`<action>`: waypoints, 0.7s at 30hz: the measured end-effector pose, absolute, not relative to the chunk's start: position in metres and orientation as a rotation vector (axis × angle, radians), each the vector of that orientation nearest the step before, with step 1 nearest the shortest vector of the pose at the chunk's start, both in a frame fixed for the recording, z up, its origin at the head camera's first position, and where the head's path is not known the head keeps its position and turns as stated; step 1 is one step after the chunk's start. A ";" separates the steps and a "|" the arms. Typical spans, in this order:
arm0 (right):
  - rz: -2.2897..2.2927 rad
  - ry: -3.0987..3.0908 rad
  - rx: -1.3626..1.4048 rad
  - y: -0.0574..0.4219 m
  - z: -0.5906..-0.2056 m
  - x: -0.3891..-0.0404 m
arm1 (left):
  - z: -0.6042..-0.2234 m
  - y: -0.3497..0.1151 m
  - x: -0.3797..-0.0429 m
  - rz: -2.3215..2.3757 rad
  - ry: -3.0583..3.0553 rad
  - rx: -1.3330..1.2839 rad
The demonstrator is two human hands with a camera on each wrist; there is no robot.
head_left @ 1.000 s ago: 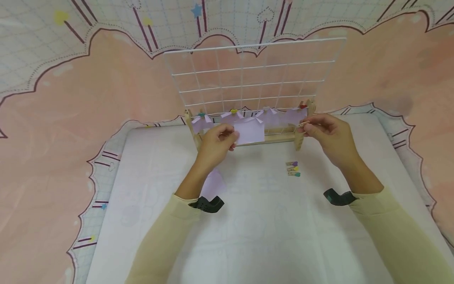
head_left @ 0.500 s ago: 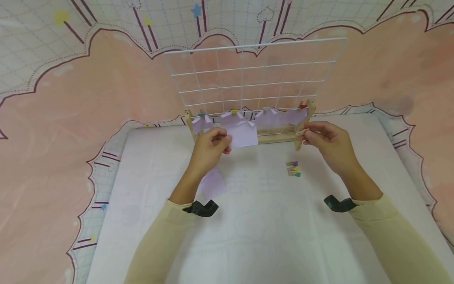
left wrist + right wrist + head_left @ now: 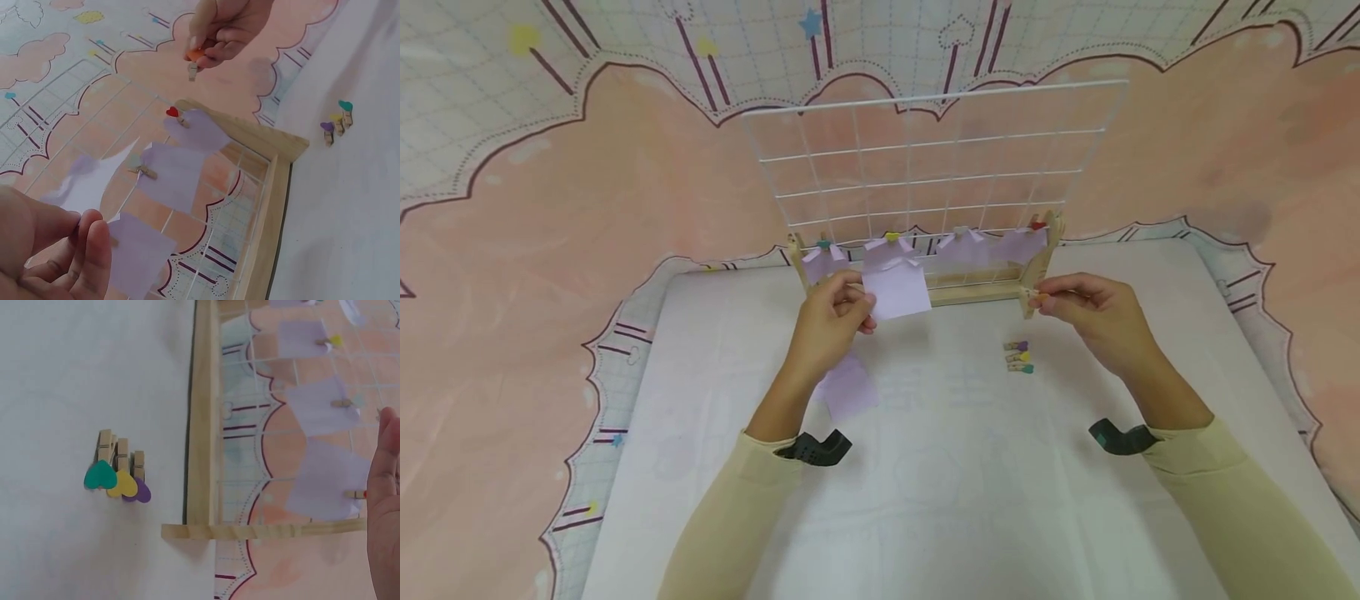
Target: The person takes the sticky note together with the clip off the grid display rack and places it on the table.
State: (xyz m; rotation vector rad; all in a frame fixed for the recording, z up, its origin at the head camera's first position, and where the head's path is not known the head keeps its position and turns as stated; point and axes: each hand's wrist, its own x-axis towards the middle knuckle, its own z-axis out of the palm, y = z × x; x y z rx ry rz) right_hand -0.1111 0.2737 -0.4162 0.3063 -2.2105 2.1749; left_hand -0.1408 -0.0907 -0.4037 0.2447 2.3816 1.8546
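Note:
My left hand [image 3: 827, 325] pinches a light purple sticky note [image 3: 901, 290] by its edge, held up in front of the wire grid [image 3: 931, 177]. Between the thumb and fingers of my right hand [image 3: 1097, 325] is a small wooden clothespin [image 3: 192, 70] with an orange heart, near the right end of the wooden stand [image 3: 973, 293]. Several purple notes hang along the low part of the grid, among them one note [image 3: 172, 175] on a pale heart clothespin and one note [image 3: 326, 481] on a red heart clothespin.
On the white tabletop [image 3: 955, 492] lie three clothespins, with a teal heart [image 3: 100, 475], a yellow heart [image 3: 126, 484] and a purple heart [image 3: 143, 491]. Another purple note [image 3: 853, 393] lies below my left wrist. A patterned cloth [image 3: 1195, 150] covers the background.
My left hand has moved left and slightly down with the sticky note. My right hand has come down a little, still pinching the clothespin.

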 end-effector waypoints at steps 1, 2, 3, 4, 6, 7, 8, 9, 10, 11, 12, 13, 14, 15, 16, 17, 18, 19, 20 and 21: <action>2.175 -2.222 0.298 0.274 -0.417 -0.111 | -0.404 -0.092 -0.141 1.860 2.378 0.240; 2.170 -2.239 0.289 0.274 -0.417 -0.111 | -0.404 -0.093 -0.140 1.865 2.373 0.233; 2.166 -2.255 0.282 0.274 -0.417 -0.110 | -0.403 -0.094 -0.140 1.870 2.366 0.227; 2.160 -2.269 0.278 0.275 -0.418 -0.110 | -0.404 -0.095 -0.139 1.869 2.360 0.220; 2.145 -2.293 0.277 0.275 -0.419 -0.110 | -0.404 -0.097 -0.139 1.865 2.353 0.211; 2.152 -2.293 0.278 0.275 -0.419 -0.110 | -0.405 -0.098 -0.138 1.859 2.349 0.204; 2.153 -2.297 0.277 0.275 -0.419 -0.109 | -0.405 -0.099 -0.137 1.853 2.346 0.196; 2.148 -2.305 0.274 0.275 -0.420 -0.109 | -0.406 -0.100 -0.137 1.848 2.344 0.188; 2.132 -2.321 0.265 0.275 -0.420 -0.109 | -0.407 -0.101 -0.136 1.839 2.344 0.174; 2.117 -2.339 0.250 0.275 -0.421 -0.108 | -0.408 -0.102 -0.135 1.830 2.343 0.159; 2.117 -2.351 0.233 0.275 -0.421 -0.107 | -0.409 -0.103 -0.134 1.819 2.344 0.143; 2.107 -2.370 0.212 0.275 -0.421 -0.107 | -0.410 -0.104 -0.134 1.807 2.347 0.126; 2.097 -2.394 0.186 0.275 -0.422 -0.106 | -0.412 -0.105 -0.133 1.800 2.348 0.111; 2.080 -2.425 0.160 0.274 -0.422 -0.106 | -0.414 -0.107 -0.132 1.793 2.350 0.096; 2.059 -2.460 0.138 0.274 -0.423 -0.105 | -0.415 -0.108 -0.131 1.790 2.349 0.080; 2.073 -2.468 0.118 0.274 -0.424 -0.105 | -0.417 -0.110 -0.130 1.790 2.350 0.067; 2.092 -2.471 0.105 0.274 -0.425 -0.105 | -0.419 -0.112 -0.130 1.789 2.351 0.054; 2.111 -2.465 0.101 0.274 -0.426 -0.105 | -0.420 -0.113 -0.129 1.789 2.352 0.042; 2.138 -2.453 0.102 0.275 -0.427 -0.105 | -0.422 -0.114 -0.128 1.792 2.350 0.032; 2.169 -2.432 0.113 0.275 -0.429 -0.105 | -0.423 -0.116 -0.127 1.794 2.350 0.022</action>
